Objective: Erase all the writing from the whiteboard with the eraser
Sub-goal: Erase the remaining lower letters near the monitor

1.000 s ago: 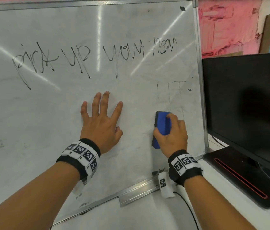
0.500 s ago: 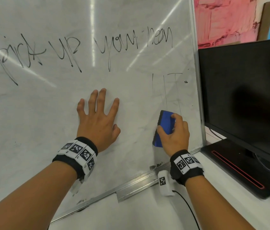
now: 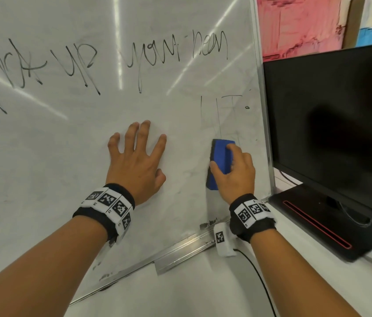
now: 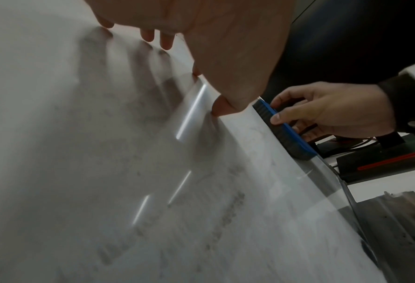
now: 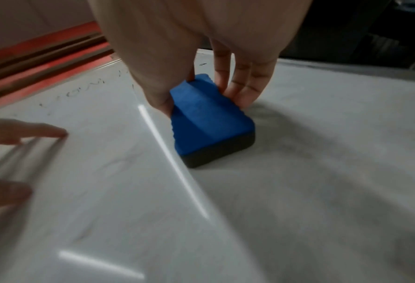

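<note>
While the flat left hand is kept pressed on the shiny white whiteboard, the blue foam eraser — gripped by the right hand — has been slid back up; black writing is left.

Office or lab workspace, likely. Whiteboard with aluminium frame leans on white worktop, handwriting in black marker across upper part. Dark computer monitor stands just beside board's right edge, black base with red stripe on worktop. Thin black cable runs across worktop. Pink-red painted wall behind monitor.
</note>
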A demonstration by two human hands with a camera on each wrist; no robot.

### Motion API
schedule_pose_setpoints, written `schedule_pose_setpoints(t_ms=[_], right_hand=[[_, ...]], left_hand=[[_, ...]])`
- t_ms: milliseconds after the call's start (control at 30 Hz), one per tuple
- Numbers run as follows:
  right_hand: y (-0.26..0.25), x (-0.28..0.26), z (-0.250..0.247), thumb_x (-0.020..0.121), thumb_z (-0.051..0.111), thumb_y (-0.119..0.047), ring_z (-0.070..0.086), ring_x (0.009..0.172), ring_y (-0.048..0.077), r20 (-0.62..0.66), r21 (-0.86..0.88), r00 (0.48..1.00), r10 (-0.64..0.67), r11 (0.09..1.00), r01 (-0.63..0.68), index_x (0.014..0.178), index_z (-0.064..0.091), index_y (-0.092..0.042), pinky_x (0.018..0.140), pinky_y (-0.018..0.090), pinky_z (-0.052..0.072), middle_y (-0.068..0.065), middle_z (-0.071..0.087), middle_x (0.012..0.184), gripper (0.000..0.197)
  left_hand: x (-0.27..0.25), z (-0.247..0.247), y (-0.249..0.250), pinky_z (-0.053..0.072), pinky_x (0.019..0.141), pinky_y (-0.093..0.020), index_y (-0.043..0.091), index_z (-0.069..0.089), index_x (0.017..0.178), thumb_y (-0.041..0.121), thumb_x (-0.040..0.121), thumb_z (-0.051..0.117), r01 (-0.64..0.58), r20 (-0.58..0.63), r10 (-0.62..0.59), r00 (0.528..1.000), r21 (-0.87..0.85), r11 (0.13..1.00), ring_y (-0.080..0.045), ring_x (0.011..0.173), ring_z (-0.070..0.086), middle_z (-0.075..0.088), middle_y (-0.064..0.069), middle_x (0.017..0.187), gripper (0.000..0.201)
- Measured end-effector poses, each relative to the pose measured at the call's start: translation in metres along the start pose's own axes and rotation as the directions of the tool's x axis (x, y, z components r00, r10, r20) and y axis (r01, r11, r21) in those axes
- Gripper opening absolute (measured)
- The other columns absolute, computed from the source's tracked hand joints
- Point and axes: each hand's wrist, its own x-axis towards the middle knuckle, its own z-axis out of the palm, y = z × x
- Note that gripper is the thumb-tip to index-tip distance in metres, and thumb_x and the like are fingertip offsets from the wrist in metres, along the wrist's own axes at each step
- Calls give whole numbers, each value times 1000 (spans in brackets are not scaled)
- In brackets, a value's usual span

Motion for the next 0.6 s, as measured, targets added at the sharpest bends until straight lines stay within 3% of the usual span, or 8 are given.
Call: schedule_pose_setpoints(t_ms=[167,300,367,433,600], right_hand=[[-10,-9,10,78,75,-45,51,88,11,164,-16,967,-194,980,199,128,47,-37,71,24,50,-5,46,110,58],[2,1,0,79,75,-43,53,88,13,29,18,999,-28,999,27,128,47,-35,74,27,51,-2,47,108,58],[5,6,-3,82,73,-42,53,88,14,-42,30,996,77,997,-76,131,46,-32,78,28,52,1,46,109,57],[3,6,0,86,70,-41,52,94,14,-61,28,994,87,996,-85,137,45,-30,83,29,51,1,45,113,58],[-11,-2,16,87,71,-36,41,116,14,17,34,990,-143,989,142,147,39,-30,95,20,38,-2,38,127,69]], left_hand=[[10,-1,6,22,106,-64,21,43,144,45,77,63,-31,13,31,999,5,1000,-41,143,22,23,-20,156,74],[15,-1,3,21,107,-64,26,44,145,55,82,60,-101,13,100,995,51,994,-39,146,20,21,-18,159,71],[17,-1,1,17,109,-65,28,38,149,61,85,53,-131,21,130,991,79,988,-39,149,13,15,-17,162,74],[21,0,0,13,111,-66,29,28,154,66,88,46,-143,37,140,989,105,984,-37,152,6,7,-15,165,78],[27,4,-3,4,113,-69,29,11,159,72,89,35,-170,44,165,985,153,974,-37,152,-6,-7,-13,166,85]])
